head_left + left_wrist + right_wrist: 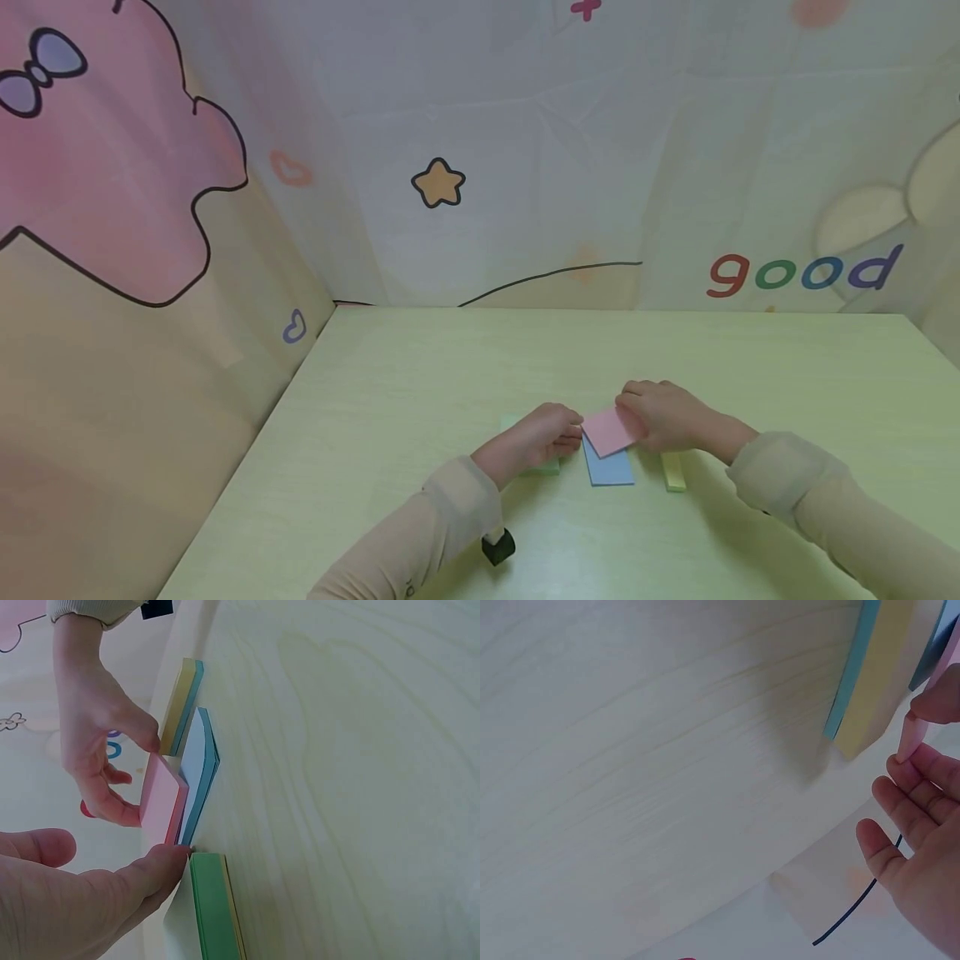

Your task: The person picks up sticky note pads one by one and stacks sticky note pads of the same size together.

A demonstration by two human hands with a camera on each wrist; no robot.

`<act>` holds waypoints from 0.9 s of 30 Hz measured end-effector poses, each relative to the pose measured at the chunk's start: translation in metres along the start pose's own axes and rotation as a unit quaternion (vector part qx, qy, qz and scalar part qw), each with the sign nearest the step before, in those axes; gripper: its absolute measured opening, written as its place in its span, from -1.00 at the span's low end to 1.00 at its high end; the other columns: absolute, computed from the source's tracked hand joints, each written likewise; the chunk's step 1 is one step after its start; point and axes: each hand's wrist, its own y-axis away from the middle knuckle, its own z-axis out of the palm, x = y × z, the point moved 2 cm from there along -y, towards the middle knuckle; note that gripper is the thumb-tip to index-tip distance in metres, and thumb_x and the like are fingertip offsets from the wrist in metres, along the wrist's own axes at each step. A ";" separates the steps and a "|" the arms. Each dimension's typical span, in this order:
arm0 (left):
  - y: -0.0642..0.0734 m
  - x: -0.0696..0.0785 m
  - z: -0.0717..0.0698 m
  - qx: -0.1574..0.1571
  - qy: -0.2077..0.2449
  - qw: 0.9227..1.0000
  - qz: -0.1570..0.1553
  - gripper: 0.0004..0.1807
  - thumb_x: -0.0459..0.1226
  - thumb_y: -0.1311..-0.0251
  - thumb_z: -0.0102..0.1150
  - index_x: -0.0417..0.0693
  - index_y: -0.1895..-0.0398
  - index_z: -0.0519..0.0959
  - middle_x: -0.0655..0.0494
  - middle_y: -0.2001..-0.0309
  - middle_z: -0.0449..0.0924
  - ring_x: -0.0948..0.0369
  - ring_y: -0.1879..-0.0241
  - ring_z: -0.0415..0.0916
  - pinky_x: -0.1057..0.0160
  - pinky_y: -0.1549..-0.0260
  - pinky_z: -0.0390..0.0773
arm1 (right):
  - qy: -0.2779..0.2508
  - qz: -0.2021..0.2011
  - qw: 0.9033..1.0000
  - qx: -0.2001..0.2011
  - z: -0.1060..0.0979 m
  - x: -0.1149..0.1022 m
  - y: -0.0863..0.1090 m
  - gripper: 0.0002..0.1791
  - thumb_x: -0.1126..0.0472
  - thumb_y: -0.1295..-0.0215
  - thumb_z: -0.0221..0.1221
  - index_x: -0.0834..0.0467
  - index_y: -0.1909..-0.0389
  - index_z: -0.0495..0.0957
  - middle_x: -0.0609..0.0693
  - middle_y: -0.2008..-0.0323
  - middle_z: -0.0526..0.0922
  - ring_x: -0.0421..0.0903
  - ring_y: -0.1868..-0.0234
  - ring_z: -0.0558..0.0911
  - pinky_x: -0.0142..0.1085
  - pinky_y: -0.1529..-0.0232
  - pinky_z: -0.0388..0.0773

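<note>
A pink sticky-note pad [609,432] is tilted over a blue sticky-note pad [609,468], overlapping its far part. My right hand [663,414] pinches the pink pad by its right corner between thumb and fingers; the right wrist view shows the thumb over its edge. At the pad's left corner is my left hand [538,433]. In the left wrist view, a fingertip of that left hand [97,900] touches the lower end of the pink pad [161,801], while another finger stays apart. The blue pad [198,765] shows slightly spread layers.
A green pad [210,900] with a yellowish layer lies left of the blue one, partly under my left hand. To the right is a yellow pad [874,675] with a teal layer [851,675]. A printed cloth [510,183] hangs behind the pale wooden table [420,358].
</note>
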 end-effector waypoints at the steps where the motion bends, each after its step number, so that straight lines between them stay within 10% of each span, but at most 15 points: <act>1: 0.000 0.000 0.000 -0.001 -0.001 1.000 0.000 -0.59 -0.33 -0.17 -0.09 -0.34 -0.09 0.27 -0.18 0.11 0.48 0.13 0.21 0.45 0.20 0.05 0.45 | 0.001 0.000 1.000 0.000 0.000 0.000 0.000 -0.52 0.19 0.23 0.34 0.20 0.18 0.50 -0.01 0.23 0.52 -0.08 0.23 0.46 -0.09 0.18 0.46; 27: -0.001 0.001 0.004 0.014 -0.015 1.000 -0.005 -0.79 -0.37 -0.15 -0.06 -0.28 0.16 0.40 -0.07 0.22 0.48 0.19 0.32 0.43 0.25 0.13 0.49 | 0.070 -0.065 0.994 0.043 0.005 -0.007 0.006 -0.54 0.22 0.24 0.36 0.22 0.20 0.51 0.04 0.19 0.54 0.00 0.12 0.48 -0.06 0.17 0.45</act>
